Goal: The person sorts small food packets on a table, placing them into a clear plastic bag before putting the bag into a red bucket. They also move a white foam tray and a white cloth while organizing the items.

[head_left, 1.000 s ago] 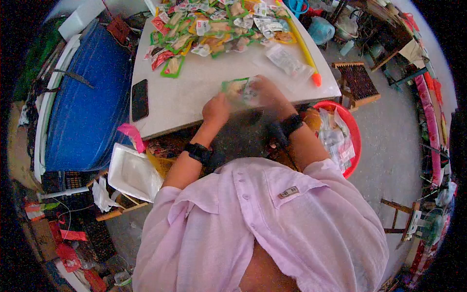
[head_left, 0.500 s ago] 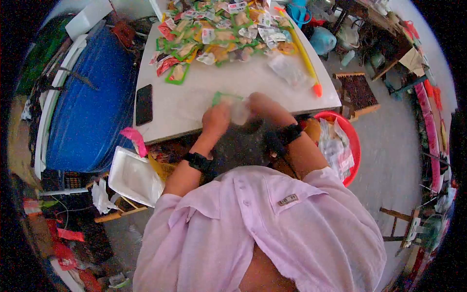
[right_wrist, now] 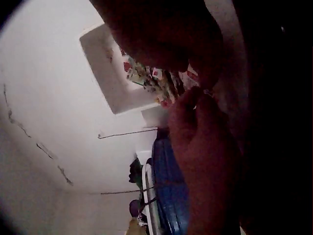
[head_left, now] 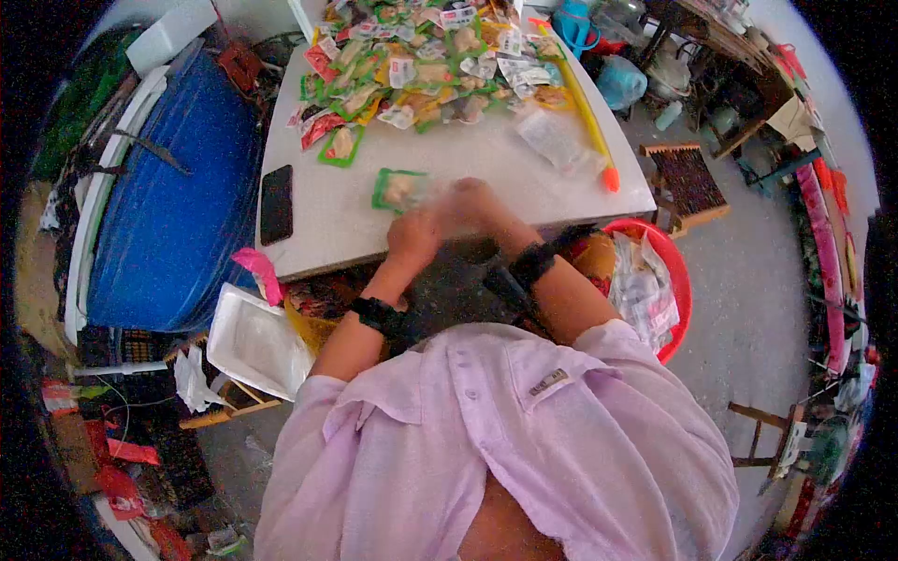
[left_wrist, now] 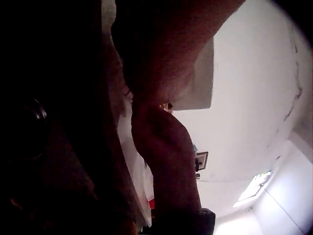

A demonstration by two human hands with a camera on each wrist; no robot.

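Note:
A small green-edged food packet (head_left: 398, 190) is held over the near edge of the white table (head_left: 337, 224). My left hand (head_left: 414, 236) grips it from below, with the green end showing beyond the fingers. My right hand (head_left: 475, 206) is blurred and close against the left, pinching the packet's right-hand end. Seen from the right wrist, the fingertips of my left hand (right_wrist: 195, 132) and right hand (right_wrist: 161, 36) meet at a small pale bit of wrapper (right_wrist: 208, 91). Both hands are dark silhouettes in the left wrist view, which hides the packet.
Similar packets (head_left: 430, 73) are heaped at the table's far side. A clear plastic bag (head_left: 552, 138) and a yellow stick with an orange tip (head_left: 585, 107) lie on the right, a phone (head_left: 278, 204) on the left. A red basin (head_left: 687, 280) with wrappers stands beside the table.
The packet has moved left and now shows its green end past the left hand. My right hand has shifted left, close against the left hand.

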